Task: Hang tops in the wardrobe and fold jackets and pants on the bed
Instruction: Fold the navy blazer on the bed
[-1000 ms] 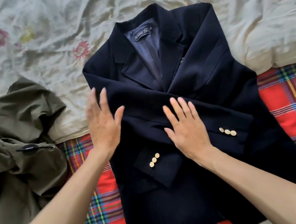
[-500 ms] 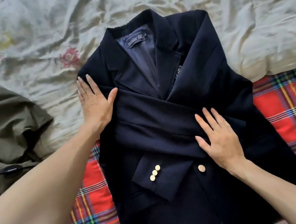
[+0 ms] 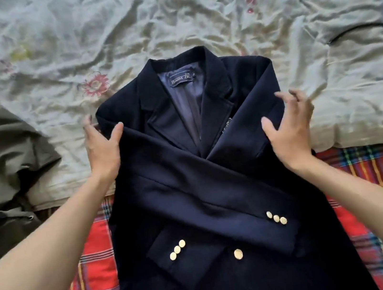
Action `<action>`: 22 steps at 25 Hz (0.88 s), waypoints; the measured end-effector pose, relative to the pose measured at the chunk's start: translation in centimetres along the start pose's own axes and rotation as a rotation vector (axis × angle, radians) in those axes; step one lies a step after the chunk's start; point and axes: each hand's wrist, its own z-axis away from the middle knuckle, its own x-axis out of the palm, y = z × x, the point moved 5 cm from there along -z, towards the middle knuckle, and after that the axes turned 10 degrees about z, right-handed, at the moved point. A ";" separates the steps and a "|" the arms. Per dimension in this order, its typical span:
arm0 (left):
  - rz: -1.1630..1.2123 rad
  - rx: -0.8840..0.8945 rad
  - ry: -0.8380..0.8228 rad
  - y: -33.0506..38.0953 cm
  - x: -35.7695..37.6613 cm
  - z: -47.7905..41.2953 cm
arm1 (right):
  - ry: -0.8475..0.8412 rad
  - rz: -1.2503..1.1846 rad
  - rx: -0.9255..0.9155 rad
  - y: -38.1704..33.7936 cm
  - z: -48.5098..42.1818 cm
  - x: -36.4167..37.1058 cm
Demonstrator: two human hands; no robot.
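On the bed [image 3: 165, 18], a navy blazer [image 3: 193, 194] lies face up, its collar at the far end over a crumpled pale floral sheet [image 3: 47, 67] and its lower part over a red plaid blanket [image 3: 378, 178]. Both sleeves are crossed over its front. The upper sleeve runs from the left shoulder down to a cuff with 3 gold buttons [image 3: 276, 218] at the near right. The other cuff, also with 3 gold buttons [image 3: 177, 249], lies at the near left, and 1 larger gold button [image 3: 238, 254] shows between them. A label [image 3: 181, 78] sits inside the collar.

The left hand [image 3: 102, 149] grasps the blazer's left shoulder, thumb on top and fingers over the outer edge. The right hand [image 3: 288, 127] is at the right shoulder, thumb on the cloth and fingers curled above the edge; I cannot tell whether it has closed on the fabric.

An olive-green garment [image 3: 0, 162] lies bunched at the left, apart from the blazer.
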 end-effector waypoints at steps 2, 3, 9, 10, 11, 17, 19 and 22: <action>0.331 -0.249 0.017 0.2 -0.5 -2.9 | -0.186 -0.361 0.270 0.2 -7.2 0.5; 0.433 -0.313 -0.013 0.5 -0.5 -3.6 | -0.292 -0.514 0.357 0.1 -9.3 1.0; 0.521 -0.230 -0.130 5.5 -1.7 0.8 | -0.454 -0.510 0.290 -1.9 -9.8 -2.0; 0.515 -0.161 -0.149 6.6 -2.4 2.7 | -0.423 -0.529 0.271 -1.9 -9.0 -3.1; 0.532 -0.096 -0.166 7.5 -3.3 4.7 | -0.387 -0.544 0.249 -1.6 -8.2 -4.0; 0.510 -0.198 -0.278 2.5 -10.8 21.9 | -0.329 -0.417 0.014 5.4 7.8 -10.1; 0.429 -0.334 -0.396 -0.9 -12.2 28.4 | -0.408 -0.357 0.003 8.9 15.2 -10.9; 0.359 -0.639 -0.375 -6.3 -13.0 36.1 | -0.653 -0.273 0.153 13.0 24.2 -10.0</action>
